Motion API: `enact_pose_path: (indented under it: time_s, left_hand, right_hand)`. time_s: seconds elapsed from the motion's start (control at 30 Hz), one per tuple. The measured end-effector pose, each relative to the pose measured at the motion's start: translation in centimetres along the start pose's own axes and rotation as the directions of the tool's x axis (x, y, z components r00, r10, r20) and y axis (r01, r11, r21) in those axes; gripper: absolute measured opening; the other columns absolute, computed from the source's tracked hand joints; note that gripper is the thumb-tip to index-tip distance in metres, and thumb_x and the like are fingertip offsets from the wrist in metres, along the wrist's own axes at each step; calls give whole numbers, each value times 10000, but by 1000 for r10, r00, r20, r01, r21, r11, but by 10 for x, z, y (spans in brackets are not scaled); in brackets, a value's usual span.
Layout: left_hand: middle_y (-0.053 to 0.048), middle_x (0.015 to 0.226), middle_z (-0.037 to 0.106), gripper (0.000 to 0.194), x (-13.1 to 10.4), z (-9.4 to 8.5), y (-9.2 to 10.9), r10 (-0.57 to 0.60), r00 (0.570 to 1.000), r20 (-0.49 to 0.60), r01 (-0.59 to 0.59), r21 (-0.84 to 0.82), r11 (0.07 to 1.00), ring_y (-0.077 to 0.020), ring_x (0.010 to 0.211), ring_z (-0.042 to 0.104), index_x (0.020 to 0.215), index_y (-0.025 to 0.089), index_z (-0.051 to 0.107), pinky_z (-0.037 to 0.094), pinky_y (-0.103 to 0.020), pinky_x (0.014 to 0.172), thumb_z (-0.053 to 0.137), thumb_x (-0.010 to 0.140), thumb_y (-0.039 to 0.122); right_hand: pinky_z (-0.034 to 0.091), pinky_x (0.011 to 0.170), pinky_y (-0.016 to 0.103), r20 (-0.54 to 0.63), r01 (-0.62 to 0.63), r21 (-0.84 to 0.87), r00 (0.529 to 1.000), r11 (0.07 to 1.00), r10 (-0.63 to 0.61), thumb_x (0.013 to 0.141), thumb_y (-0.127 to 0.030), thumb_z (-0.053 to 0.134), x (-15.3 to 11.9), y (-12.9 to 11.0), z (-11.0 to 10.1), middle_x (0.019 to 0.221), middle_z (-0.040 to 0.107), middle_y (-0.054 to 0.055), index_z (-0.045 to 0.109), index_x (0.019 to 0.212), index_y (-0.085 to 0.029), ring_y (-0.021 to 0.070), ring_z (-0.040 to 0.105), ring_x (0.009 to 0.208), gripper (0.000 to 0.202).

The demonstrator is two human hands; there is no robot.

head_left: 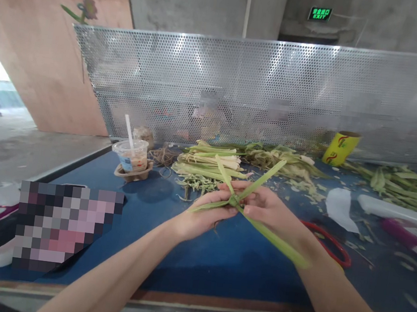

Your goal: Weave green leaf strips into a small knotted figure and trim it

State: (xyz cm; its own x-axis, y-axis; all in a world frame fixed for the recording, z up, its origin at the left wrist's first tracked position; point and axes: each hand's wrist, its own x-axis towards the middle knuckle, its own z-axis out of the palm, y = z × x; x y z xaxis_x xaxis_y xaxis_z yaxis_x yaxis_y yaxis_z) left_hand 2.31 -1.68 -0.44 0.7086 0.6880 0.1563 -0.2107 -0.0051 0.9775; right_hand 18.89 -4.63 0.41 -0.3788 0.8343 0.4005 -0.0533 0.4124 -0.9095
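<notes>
Right of the plastic cup (135,156) and nearer the person, knotted green leaf strips (234,199) sit between 2 hands, with 4 ends splayed outward. The left hand (198,220) pinches the strips beside the knot and the right hand (272,210) pinches the opposite side, probably so the crossing stays tight. The cup, with an orange-tinged drink and a straw (128,131), stands in a cardboard carrier (142,172), likely to stop it tipping.
</notes>
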Motion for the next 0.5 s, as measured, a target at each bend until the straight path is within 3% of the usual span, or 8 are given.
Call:
enact_pose_path:
  time_s: [0.1, 0.17, 0.33, 0.5]
  left_hand:
    - [-32, 928, 656, 330, 0, -1, -6, 32, 999, -44, -33, -40, 999, -157, 830, 582, 962, 215, 676, 434, -238, 655, 716, 640, 275]
    - [-28, 890, 652, 317, 1, -3, -9, 81, 996, -45, -82, -21, 996, -154, 809, 583, 957, 220, 670, 452, -259, 693, 712, 666, 336]
    - [-66, 906, 661, 338, 2, 3, 4, 140, 968, 206, -151, 40, 988, -158, 837, 613, 1102, 173, 601, 458, -286, 804, 600, 799, 323]
    - [-50, 832, 699, 317, 1, 6, 16, 177, 979, 104, -203, 346, 916, -180, 874, 624, 1141, 157, 576, 438, -326, 890, 500, 860, 282]
  right_hand:
    - [467, 879, 344, -57, 57, -14, 997, 998, -57, 702, -241, 705, -2, -3, -1, 1048, 635, 37, 610, 959, -227, 171, 595, 982, 274]
    - [502, 802, 330, -67, 62, -28, 996, 998, -64, 726, -190, 679, -3, -5, -3, 947, 629, 25, 601, 908, -206, 154, 621, 866, 199]
    - [485, 486, 279, -83, 17, 194, 997, 981, -1, 767, -165, 630, -4, -7, -5, 775, 612, 0, 533, 983, -197, 85, 529, 496, 239]
    - [420, 432, 260, -214, -22, 304, 973, 952, 91, 734, -171, 654, -1, -1, 7, 741, 626, -13, 487, 1020, -205, 86, 512, 444, 332]
